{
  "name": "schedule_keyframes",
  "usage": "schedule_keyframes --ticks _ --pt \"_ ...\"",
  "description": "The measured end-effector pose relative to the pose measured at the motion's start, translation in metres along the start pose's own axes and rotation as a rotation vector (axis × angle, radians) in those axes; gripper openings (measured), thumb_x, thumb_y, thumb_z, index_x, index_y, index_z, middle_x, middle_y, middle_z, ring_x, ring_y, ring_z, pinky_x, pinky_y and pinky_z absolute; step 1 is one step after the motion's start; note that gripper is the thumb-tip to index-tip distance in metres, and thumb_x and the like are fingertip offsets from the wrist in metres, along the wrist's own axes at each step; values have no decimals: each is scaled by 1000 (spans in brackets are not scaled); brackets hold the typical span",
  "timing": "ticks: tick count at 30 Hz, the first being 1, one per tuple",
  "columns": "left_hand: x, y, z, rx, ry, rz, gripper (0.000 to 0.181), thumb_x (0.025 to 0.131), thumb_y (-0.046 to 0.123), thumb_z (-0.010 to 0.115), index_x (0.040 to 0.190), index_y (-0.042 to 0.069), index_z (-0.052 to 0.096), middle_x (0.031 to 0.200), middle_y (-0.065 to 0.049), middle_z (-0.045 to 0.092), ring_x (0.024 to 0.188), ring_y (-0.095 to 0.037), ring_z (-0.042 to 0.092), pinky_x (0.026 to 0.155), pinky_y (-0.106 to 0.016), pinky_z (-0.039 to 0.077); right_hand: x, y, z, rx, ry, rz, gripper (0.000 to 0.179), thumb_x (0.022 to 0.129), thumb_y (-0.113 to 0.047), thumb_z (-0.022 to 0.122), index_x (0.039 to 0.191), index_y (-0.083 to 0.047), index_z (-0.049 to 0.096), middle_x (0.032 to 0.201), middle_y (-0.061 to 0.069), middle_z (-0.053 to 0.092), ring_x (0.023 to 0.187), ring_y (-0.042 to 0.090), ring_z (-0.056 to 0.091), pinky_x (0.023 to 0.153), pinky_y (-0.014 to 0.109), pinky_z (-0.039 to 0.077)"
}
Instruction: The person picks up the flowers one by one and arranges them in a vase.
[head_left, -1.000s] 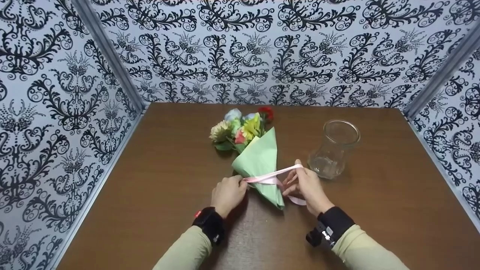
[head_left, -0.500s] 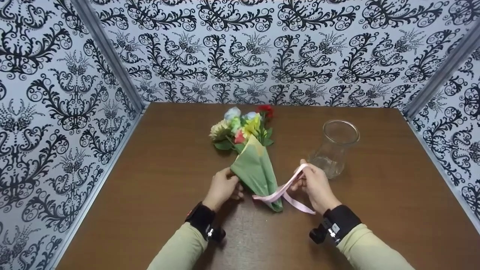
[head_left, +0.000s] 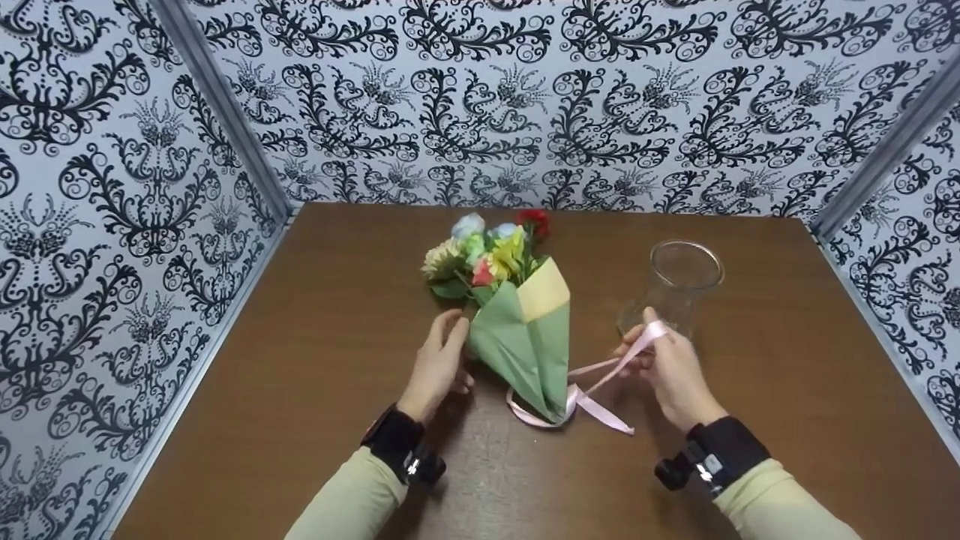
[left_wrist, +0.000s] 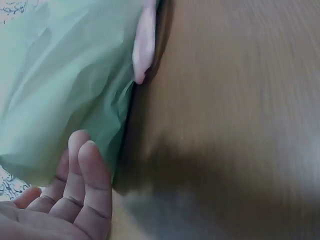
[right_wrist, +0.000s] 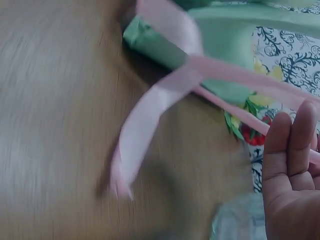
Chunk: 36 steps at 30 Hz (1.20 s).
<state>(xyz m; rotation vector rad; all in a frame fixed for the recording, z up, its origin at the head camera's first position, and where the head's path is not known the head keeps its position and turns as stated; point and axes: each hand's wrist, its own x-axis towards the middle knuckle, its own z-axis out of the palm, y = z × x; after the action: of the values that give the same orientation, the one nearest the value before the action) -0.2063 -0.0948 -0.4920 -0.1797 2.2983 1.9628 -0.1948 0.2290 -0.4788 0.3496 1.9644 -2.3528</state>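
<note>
While a pale-green paper cone (head_left: 517,360) lies tilted on the brown wooden surface (head_left: 337,300), its mixed cream, yellow, pink, red and pale-blue flowers (head_left: 506,255) spilling out towards 11 o'clock, the step in hand looks to be working a satiny pink ribbon (head_left: 604,414) about the cone's narrow end. A slack loop curves round that tip at 6 o'clock, crosses itself just beside it, and sends a loose tail towards 4 o'clock; whether the ribbon is going on or coming off cannot be told. The next move seems to call for steadying the paper and guiding the loop without snagging the tip.

At 9 o'clock, the left hand (head_left: 433,367) is loosely spread, fingers gently bent along the paper's edge; firm contact cannot be made out. At 3 o'clock, the right hand (head_left: 675,379) holds the ribbon, with two strands running up to it and its foremost fingers fairly straight.

Behind that hand, towards 2 o'clock, stands a clear, waisted glass vase (head_left: 675,292).
</note>
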Motion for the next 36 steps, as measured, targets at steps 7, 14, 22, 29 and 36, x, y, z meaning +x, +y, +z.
schedule_keyframes --ticks 7,14,22,29,36 --pt "-6 6 -11 35 -25 -36 76 97 76 39 126 10 66 66 -13 58 52 -23 62 50 -42 58 -7 -4 -29 -92 -3 -56 54 106 -47 49 97 5 62 79 10 70 61 17 65 61 31 57" --pt "-11 2 -28 -52 -97 -142 83 93 80 41 113 3 64 87 -25 67 65 -31 71 56 -43 60 -19 -1 -54 -340 -27 -121 19 100 3 50 118 10 53 92 10 71 70 20 69 66 37 61" --pt "-19 2 -51 -36 -136 -107 84 98 75 37 123 1 68 100 -15 73 88 -39 70 75 -50 60 -28 -6 -68 -697 -108 -165 61 82 13 57 141 3 45 136 27 54 101 24 60 65 34 60" --pt "-29 11 -66 109 -198 -6 72 103 67 37 120 7 73 122 -7 71 120 -25 62 112 -51 37 -34 -23 -69 -866 -120 -228 68 80 11 61 145 2 43 140 29 39 84 34 64 54 35 56" --pt "-36 22 -83 200 -296 26 64 102 64 43 102 11 79 108 -2 76 116 -19 63 113 -46 35 -43 -28 -42 -1046 -88 -738 59 74 8 68 131 -2 62 131 22 50 94 25 60 73 24 49"
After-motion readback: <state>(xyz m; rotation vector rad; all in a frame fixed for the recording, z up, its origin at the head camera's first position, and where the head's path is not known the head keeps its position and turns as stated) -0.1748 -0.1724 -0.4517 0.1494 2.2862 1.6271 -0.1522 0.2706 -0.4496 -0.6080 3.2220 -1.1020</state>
